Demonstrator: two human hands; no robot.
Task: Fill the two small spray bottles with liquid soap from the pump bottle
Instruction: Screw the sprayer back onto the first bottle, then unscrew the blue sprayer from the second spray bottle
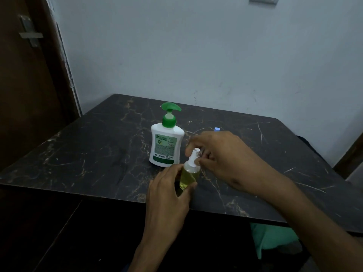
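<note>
Door: one, dark brown wood, at the far left; one grey metal latch on its upper part.
Bench: one, black marble-patterned top with pale gold veins, set into the corner against a pale blue-grey wall.
Pump bottle: one, white body with green label, green collar and green pump head; stands upright on the bench, just behind and left of the hands.
Left hand: fingers and thumb curled round the body of the spray bottle, holding it upright near the front edge of the bench.
Spray bottle: one in full view, clear, holding yellow-green liquid for most of its height; white spray head on top.
Right hand: fingertips gathered at the white spray head, pinching it from the right.
Blue cap: one small pale blue top showing just beyond the right hand; what it belongs to is hidden.
Green cloth: one, under the front edge of the bench at lower right.
Wall plate: one, at the top edge.
</note>
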